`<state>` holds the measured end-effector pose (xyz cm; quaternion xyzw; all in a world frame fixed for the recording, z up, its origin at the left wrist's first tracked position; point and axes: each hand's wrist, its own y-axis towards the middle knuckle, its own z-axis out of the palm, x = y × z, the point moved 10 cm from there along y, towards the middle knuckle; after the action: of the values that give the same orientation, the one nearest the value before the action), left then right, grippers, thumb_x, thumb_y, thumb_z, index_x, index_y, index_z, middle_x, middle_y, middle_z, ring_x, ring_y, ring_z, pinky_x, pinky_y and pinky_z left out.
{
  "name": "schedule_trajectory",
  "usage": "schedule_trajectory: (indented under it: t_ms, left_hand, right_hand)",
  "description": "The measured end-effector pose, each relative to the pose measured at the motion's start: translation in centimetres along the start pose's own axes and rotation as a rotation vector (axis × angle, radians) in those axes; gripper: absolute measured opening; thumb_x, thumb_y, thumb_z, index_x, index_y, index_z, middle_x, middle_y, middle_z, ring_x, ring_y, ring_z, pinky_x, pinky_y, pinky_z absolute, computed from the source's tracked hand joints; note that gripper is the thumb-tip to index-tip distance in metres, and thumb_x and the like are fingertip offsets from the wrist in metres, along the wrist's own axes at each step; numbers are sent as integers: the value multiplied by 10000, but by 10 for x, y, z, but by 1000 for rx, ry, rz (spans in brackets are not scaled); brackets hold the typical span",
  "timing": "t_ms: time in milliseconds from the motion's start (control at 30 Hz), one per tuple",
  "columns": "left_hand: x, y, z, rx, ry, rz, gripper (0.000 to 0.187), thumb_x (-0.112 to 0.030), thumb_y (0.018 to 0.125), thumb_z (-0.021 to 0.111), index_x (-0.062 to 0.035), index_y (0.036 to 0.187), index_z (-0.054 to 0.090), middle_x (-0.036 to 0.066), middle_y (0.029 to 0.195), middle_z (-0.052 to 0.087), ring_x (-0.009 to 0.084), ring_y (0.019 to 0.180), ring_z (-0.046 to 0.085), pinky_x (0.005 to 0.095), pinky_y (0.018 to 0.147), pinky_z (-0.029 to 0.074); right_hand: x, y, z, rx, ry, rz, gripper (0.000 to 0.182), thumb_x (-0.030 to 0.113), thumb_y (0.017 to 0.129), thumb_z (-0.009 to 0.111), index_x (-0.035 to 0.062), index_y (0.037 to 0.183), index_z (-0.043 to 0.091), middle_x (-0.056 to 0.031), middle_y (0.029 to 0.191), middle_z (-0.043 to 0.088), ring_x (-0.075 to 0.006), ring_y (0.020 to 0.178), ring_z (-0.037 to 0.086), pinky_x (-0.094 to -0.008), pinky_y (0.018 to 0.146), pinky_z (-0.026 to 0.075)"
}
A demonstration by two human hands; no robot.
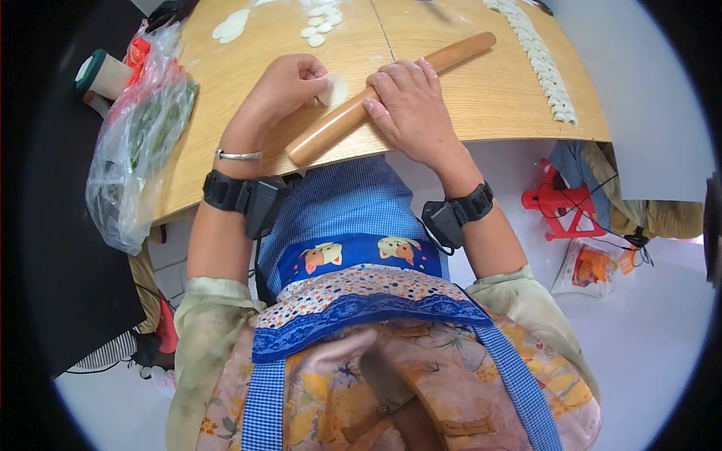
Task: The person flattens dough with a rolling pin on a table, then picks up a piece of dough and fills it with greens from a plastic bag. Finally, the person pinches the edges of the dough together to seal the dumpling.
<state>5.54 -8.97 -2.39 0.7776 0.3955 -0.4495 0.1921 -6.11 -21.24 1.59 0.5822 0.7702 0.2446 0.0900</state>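
Observation:
My left hand pinches the left edge of a small round dough wrapper lying on the wooden table. A wooden rolling pin lies diagonally across the tabletop, its near end by the table's front edge. Curled over the middle of the pin, my right hand grips it, and there is flour on the fingers. The wrapper is just left of the pin, between my two hands.
Several small dough discs and a pile of flat wrappers lie at the back. Filled dumplings line the right side. A clear plastic bag with greens hangs over the left edge, near a paper roll.

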Motion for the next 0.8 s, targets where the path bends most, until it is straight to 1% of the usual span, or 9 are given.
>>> schedule_trajectory:
  t_ms: [133,200,300,400,433,500,633,733,800]
  left_hand:
    - [-1,-7,-3,-30,-31,2,154,-164,883,691,-21,936,670,-34,771,591,47,685,511,211,591,403]
    - [-3,-8,-7,-39,-2,-9,147,-167,886,689,-25,922,672,-36,763,588,43,671,501,208,574,392]
    - [-3,-8,-9,-22,34,-51,158,-185,889,692,-31,916,674,-37,753,583,36,651,482,204,551,371]
    - [-3,-6,-6,23,68,-61,172,-189,902,680,-18,922,675,-27,752,586,49,669,493,219,581,401]
    - [0,-3,-7,5,81,-37,176,-186,909,674,-10,923,673,-22,756,589,58,682,501,228,601,417]
    - [3,2,-11,-10,96,-13,179,-182,916,667,-3,924,671,-16,760,593,66,695,510,237,622,432]
    - [4,6,-11,25,86,-1,176,-169,921,657,7,912,652,-9,783,600,76,728,518,249,664,449]
    - [1,2,-9,60,76,-1,164,-160,916,652,4,902,643,-15,787,593,69,727,507,241,656,439]
    - [2,0,-5,90,71,11,157,-154,913,648,2,899,639,-20,785,587,66,725,501,237,646,433]
  right_hand:
    - [-2,1,3,-3,-14,-13,378,351,977,497,44,1167,606,-143,1219,582,-320,1260,473,-532,1153,248]
    - [2,6,-1,-74,-20,-73,417,362,985,472,36,1211,602,-159,1295,581,-336,1299,470,-534,1142,270]
    - [-1,23,11,14,-28,-56,466,368,994,438,17,1261,588,-167,1372,560,-346,1339,457,-534,1129,295]
    - [-6,51,34,102,-56,-49,482,373,999,417,35,1299,583,-163,1415,537,-351,1371,429,-529,1130,300]
    - [-7,59,39,100,-55,-47,482,373,999,417,35,1299,583,-163,1415,537,-351,1371,429,-529,1130,300]
    - [-4,74,43,59,-50,-75,419,347,1007,413,91,1295,577,-155,1406,525,-359,1355,429,-499,1123,309]
    - [-1,84,46,13,-97,-78,425,352,1004,412,114,1316,577,-155,1431,511,-353,1362,425,-505,1119,314]
    - [-2,72,38,-7,-65,-47,455,375,1006,409,113,1344,565,-145,1456,493,-352,1383,401,-521,1135,290]
    - [-7,50,28,30,-9,-4,495,418,1004,415,121,1373,560,-124,1492,466,-335,1426,353,-539,1182,214]
